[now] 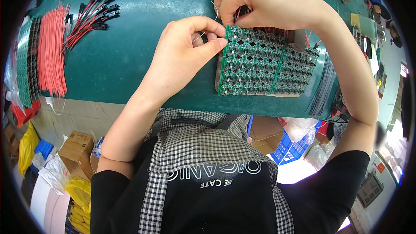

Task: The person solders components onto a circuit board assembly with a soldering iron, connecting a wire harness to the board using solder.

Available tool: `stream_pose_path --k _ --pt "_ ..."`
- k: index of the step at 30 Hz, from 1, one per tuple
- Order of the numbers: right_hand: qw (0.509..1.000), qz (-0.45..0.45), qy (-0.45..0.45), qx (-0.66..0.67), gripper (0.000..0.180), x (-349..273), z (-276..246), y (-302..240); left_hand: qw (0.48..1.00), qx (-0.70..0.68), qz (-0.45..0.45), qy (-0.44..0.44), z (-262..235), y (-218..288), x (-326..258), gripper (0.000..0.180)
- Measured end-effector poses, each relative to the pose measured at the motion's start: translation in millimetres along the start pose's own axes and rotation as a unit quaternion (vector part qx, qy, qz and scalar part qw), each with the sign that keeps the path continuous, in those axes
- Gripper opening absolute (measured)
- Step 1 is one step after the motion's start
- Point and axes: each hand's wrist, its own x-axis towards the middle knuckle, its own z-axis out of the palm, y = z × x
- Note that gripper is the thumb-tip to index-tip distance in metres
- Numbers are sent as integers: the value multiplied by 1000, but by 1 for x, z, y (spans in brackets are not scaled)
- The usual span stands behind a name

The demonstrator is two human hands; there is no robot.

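A panel of green circuit boards [255,67], set in rows of small round units, lies on the green table. My left hand [184,54] is closed at the panel's upper left corner, thumb and index finger pinching its edge. A thin pale wire [213,1] loops from beside my right fingers down into my left hand. Just above the panel's far edge, my right hand [260,4] is bent over with its fingertips pinched together. What they hold is hidden; red and black leads show under the palm.
On the left of the green table [143,71] lie pink-red wires [53,52], red leads with black connectors [93,17] and more green boards [27,60]. Grey wires [323,89] lie right of the panel. A cardboard box [77,149] and blue crate [288,149] stand below table level.
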Motion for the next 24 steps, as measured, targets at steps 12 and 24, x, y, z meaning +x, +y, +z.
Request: stream_pose_path --k 12,24 --pt "1000 10 0 12 10 -1 0 2 1000 0 5 -1 0 -1 0 11" --pt "999 -16 12 -40 12 -6 1 3 1000 22 -9 -18 -2 3 -1 13"
